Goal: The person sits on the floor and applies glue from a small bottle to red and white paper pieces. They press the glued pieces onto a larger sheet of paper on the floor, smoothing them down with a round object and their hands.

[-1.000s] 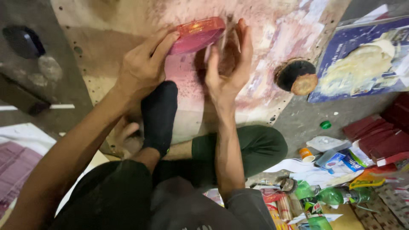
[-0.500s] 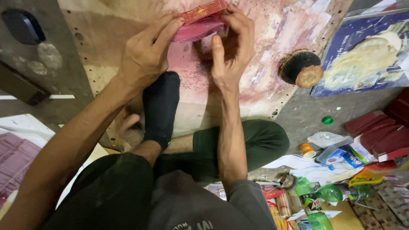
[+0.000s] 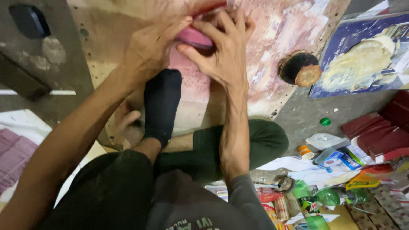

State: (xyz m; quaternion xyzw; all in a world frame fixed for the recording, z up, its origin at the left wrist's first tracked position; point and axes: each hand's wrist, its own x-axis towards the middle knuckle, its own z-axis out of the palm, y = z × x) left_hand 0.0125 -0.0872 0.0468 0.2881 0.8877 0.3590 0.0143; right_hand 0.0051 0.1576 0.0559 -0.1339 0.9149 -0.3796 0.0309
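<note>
Stained board [image 3: 264, 47] on floor: pink flat piece [image 3: 197, 37], long axis left-right, pinched between left hand [image 3: 149, 55] and right hand [image 3: 223, 53] fingers.

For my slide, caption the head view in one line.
Seated on the floor, left hand and right hand press a pink piece onto a stained board.

Floor [image 3: 298, 111]: grey concrete, littered.
Board [image 3: 272, 47]: stained, pinkish, perforated edges — lies flat at 12 o'clock.
Brush [image 3: 300, 69]: round, dark, on the board's edge at 2 o'clock.
Green cap [image 3: 325, 121]: on bare floor at 3 o'clock.
Red boxes [image 3: 375, 136]: stacked at 3–4 o'clock.
Green bottles [image 3: 328, 198]: at 5 o'clock.
</note>
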